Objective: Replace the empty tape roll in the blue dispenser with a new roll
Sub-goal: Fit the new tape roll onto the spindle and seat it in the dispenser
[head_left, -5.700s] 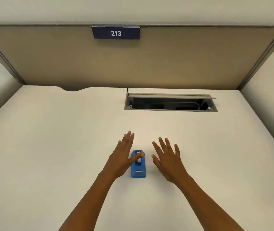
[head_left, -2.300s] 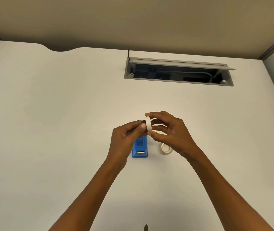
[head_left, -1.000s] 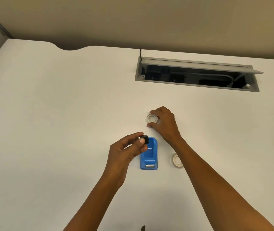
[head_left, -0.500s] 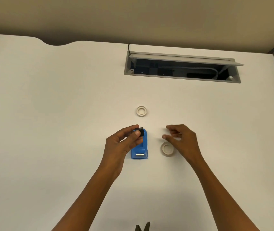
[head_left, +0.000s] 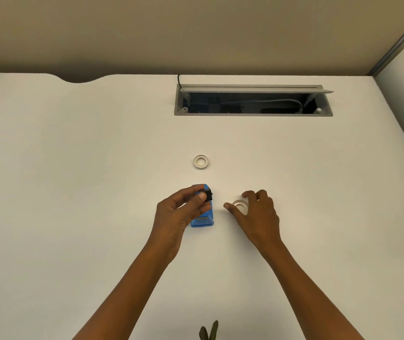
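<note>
The blue tape dispenser (head_left: 203,218) lies on the white desk (head_left: 73,192), partly hidden under my left hand (head_left: 179,214). That hand pinches a small black spool hub (head_left: 208,195) between thumb and forefinger just above the dispenser. A white tape roll (head_left: 240,205) lies flat right of the dispenser; my right hand (head_left: 255,217) is over it, thumb and fingers curled around its rim and touching it. A second white ring, the thin empty roll (head_left: 201,161), lies farther back on the desk, apart from both hands.
An open grey cable tray (head_left: 252,113) with cords inside is sunk into the desk at the back. A beige partition wall (head_left: 196,33) stands behind the desk. A dark leaf-like tip (head_left: 208,332) shows at the bottom edge.
My right hand left the thin ring at the back of the desk, came back toward me and closed around the roll beside the dispenser. My left hand kept hold of the black hub.
</note>
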